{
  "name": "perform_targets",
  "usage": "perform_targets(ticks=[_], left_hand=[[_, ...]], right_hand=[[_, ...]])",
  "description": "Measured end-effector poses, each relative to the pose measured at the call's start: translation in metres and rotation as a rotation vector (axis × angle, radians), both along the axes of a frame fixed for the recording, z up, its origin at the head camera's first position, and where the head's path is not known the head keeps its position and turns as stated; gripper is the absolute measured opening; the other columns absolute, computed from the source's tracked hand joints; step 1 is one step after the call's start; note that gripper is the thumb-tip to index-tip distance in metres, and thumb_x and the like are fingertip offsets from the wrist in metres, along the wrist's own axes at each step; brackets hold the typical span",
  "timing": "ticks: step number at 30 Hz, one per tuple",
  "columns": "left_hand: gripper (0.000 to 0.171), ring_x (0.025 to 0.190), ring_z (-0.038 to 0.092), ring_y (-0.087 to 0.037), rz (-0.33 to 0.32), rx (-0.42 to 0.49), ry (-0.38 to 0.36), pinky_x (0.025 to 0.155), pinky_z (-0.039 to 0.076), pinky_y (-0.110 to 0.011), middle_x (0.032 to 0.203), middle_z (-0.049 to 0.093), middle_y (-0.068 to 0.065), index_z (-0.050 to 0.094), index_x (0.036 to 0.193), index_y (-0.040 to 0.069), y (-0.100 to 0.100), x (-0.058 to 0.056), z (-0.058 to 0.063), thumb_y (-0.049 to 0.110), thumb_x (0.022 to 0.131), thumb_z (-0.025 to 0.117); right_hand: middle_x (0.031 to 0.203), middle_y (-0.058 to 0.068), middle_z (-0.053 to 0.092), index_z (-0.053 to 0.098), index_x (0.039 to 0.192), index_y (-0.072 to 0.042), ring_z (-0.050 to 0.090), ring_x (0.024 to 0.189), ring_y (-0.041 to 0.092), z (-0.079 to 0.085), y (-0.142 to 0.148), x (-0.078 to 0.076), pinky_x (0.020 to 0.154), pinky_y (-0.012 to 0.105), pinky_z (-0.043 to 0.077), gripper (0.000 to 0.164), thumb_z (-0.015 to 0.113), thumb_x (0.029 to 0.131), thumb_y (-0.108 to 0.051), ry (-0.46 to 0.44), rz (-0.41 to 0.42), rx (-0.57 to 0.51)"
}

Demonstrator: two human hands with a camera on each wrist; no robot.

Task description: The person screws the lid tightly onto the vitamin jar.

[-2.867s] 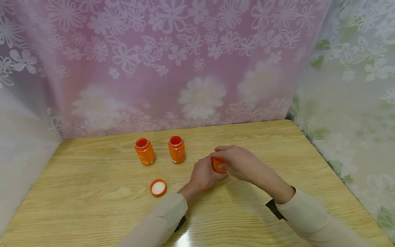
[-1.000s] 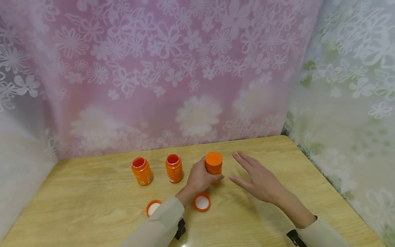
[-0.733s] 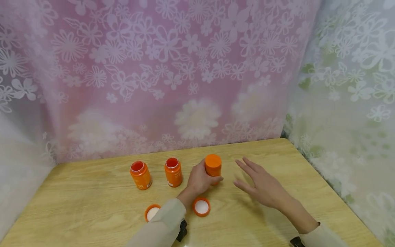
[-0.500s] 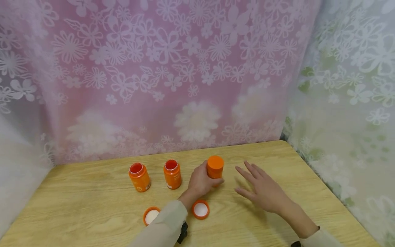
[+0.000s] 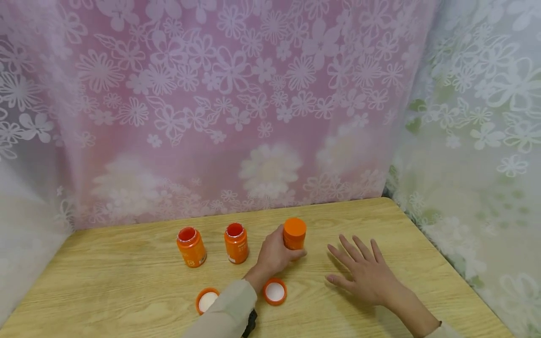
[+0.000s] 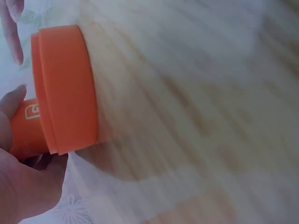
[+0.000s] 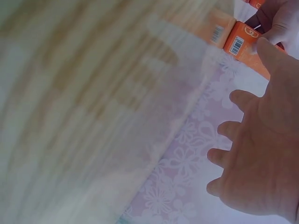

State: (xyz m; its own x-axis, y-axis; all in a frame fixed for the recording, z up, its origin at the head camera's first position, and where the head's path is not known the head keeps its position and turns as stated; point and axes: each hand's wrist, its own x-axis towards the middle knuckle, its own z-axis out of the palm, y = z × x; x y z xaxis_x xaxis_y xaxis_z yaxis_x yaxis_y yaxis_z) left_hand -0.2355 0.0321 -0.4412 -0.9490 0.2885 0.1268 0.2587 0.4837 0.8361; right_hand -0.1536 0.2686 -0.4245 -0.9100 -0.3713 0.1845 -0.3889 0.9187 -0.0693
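Note:
My left hand [image 5: 274, 252] grips an upright orange bottle [image 5: 294, 239] from its left side, fingers curled behind it and thumb across the front. A wide orange cap [image 6: 67, 88] sits on this bottle, large in the left wrist view. The bottle's barcode face [image 7: 243, 45] shows in the right wrist view, close over its reflection in the tabletop. To the right, my right hand [image 5: 367, 273] is spread flat over the table with nothing in it, apart from the bottle. Close below the left hand lies a loose orange cap [image 5: 275, 291], white inside facing up.
Two uncapped orange bottles, a left one [image 5: 191, 251] and a nearer one [image 5: 236, 246], stand left of the left hand. Another upturned cap [image 5: 207, 299] is partly covered by the left sleeve [image 5: 228, 307]. Floral curtains [image 5: 270, 117] border the wooden table [image 5: 118, 277].
The right hand has come off the capped bottle, moved right and spread its fingers. The left hand keeps its grip. The head view has tilted up, so the table sits lower.

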Motion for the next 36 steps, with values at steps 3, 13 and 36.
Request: perform_targets(ticks=[3,13,36], left_hand=[[0.073,0.098,0.061,-0.02,-0.013,0.02,-0.008,0.088,0.048,-0.043,0.113,0.062,-0.001,0.044,0.134,0.01,-0.002,0.002,0.0,0.028,0.075,0.083],[0.113,0.122,0.049,-0.025,-0.002,0.046,0.011,0.1,0.04,-0.046,0.139,0.046,-0.006,0.013,0.153,0.015,-0.006,0.022,0.018,0.047,0.07,0.083],[0.078,0.115,0.053,-0.029,0.126,-0.357,0.748,0.095,0.043,-0.046,0.131,0.053,-0.007,0.049,0.135,0.013,-0.084,0.029,0.083,0.045,0.071,0.081]], right_hand=[[0.149,0.013,0.035,0.046,0.143,-0.023,0.027,0.135,0.043,-0.001,-0.001,0.0,0.103,0.068,0.01,0.067,0.048,0.09,-0.064,0.006,-0.003,0.015],[0.151,0.013,0.032,0.044,0.145,-0.024,0.022,0.137,0.042,0.008,-0.001,0.004,0.102,0.069,0.009,0.069,0.047,0.089,-0.065,-0.014,-0.027,0.024],[0.154,0.013,0.024,0.034,0.149,-0.027,0.018,0.138,0.042,0.027,-0.007,0.001,0.105,0.067,0.008,0.071,0.042,0.09,-0.067,0.002,-0.04,0.02]])
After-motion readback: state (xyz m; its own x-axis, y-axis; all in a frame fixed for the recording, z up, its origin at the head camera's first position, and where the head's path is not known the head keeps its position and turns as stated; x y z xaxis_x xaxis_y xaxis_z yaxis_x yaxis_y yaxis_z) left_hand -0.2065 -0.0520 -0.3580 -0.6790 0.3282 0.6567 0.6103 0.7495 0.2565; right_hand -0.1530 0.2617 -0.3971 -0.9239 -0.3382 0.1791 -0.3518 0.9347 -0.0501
